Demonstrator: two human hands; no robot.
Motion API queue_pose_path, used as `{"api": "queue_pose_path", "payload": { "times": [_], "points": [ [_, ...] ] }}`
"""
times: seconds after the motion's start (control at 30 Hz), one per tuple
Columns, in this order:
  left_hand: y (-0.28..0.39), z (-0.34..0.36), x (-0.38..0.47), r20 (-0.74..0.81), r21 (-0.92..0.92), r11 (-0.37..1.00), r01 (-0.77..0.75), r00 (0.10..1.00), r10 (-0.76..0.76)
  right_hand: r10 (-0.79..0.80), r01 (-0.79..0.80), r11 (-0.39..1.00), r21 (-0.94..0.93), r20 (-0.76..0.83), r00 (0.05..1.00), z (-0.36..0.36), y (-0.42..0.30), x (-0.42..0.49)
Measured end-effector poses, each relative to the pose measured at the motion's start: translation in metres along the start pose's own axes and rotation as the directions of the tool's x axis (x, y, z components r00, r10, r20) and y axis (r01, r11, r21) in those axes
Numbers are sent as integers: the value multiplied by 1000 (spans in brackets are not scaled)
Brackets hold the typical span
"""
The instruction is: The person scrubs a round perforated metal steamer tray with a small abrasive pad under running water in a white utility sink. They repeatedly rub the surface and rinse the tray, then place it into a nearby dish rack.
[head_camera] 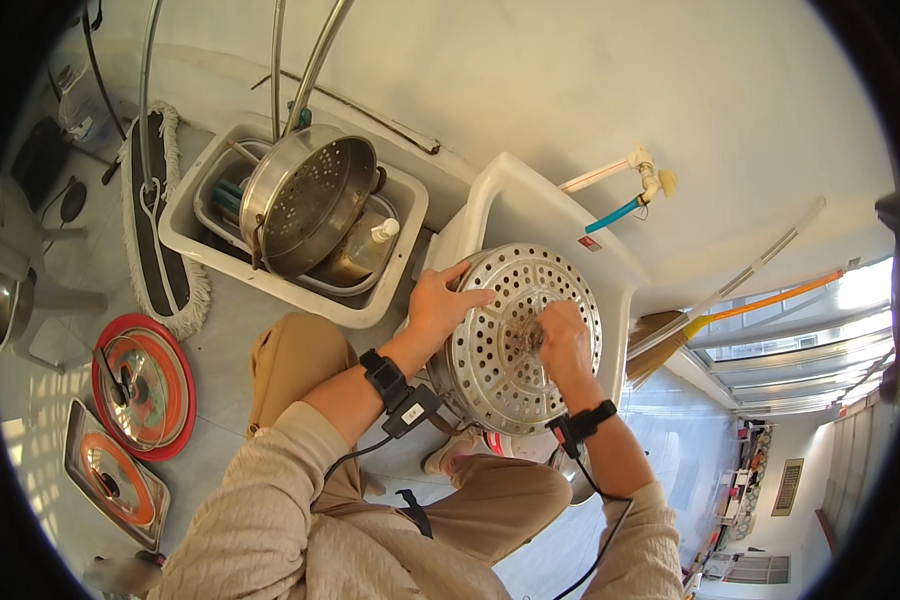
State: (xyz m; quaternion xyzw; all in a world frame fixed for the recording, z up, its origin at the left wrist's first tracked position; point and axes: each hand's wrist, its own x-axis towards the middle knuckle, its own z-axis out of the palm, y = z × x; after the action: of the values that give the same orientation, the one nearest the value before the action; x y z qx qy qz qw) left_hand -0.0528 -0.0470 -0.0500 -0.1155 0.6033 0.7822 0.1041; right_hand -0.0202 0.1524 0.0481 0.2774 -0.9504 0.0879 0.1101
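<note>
A round metal steamer pan [506,405] with a perforated base is propped at the front of a white sink basin [495,176], its holed face turned up towards me. My left hand [436,309] grips its left rim, with the thumb lying over the holed face and other fingers at the side. Near the centre of that face my right hand [568,341] presses a wiry scourer [525,334], probably steel wool, against the metal. The fingers of my right hand hide part of the scourer. Both wrists wear black straps with cabled devices.
Left of the basin, a white tub [176,225] holds another perforated steamer pan [315,202] and a plastic bottle [356,251]. A wall tap [649,176] carries a blue hose [613,215]. Lids on a red basin [187,375], a dust mop [146,247] and a broom [656,345] stand around.
</note>
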Motion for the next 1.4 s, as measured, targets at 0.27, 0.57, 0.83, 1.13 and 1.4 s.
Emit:
{"api": "queue_pose_path", "payload": {
  "times": [0.27,0.57,0.83,1.13,1.4],
  "points": [
    [0,1,3,10,-18,1000,-7,1000,7,1,0,999,-48,6,1000,4,10,-3],
    [5,0,0,-22,5,999,-32,999,32,-5,6,999,44,-33,999,5,-3,-2],
    [-6,2,4,-19,-119,993,-15,1000,13,-7,7,1000,-3,43,999,-24,-27,-51],
    [-3,1,2,22,-140,990,6,1000,-3,-80,80,997,3,62,995,-4,-21,-23],
    [-16,0,9,51,-120,993,5,999,1,-118,120,993,-20,76,990,-13,-26,-28]
  ]
}}
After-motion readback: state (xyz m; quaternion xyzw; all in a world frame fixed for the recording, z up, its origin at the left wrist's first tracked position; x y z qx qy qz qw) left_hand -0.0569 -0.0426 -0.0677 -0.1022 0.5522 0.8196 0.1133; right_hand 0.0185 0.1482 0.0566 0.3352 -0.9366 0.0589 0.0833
